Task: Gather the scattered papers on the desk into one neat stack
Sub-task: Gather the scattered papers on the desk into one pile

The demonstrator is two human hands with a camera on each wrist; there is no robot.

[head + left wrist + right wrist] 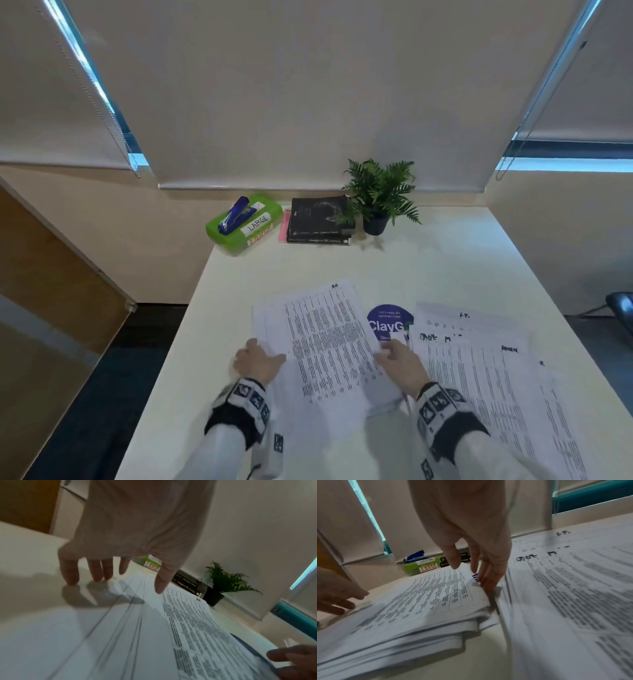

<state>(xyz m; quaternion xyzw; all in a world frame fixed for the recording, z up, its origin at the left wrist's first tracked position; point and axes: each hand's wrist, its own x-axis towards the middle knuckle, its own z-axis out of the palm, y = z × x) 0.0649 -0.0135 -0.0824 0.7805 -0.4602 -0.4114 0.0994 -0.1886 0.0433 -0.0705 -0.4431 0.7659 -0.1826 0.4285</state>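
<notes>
Head view: a loose pile of white printed paper sheets [325, 346] lies at lower centre of the frame on the white tabletop [455, 260], its edges uneven and fanned. The left hand [257, 361] sits at the pile's left edge, and the right hand [402, 365] at its right edge. A second spread of white printed sheets with handwritten marks [493, 377] covers the lower right of the frame, apart from the pile but close to it. Between the two groups, a round blue printed card [388, 322] lies partly under the papers.

In the left wrist view the left hand's fingers [70, 573] are straight and spread, their tips down at the tabletop beside the pile's edge, the thumb over the top sheet — nothing is gripped. In the right wrist view the right hand's fingers [489, 577] point down, held close together, against the pile's right edge where the sheets curl up; the thumb hangs above the top sheet. Whether they pinch any sheet I cannot tell.

At the far edge of the tabletop, upper centre of the frame, stand a green plastic box labelled LARGE [245, 224] with a blue stapler [236, 214] on top, a stack of black books [320, 221], and a small green potted fern [380, 195].
</notes>
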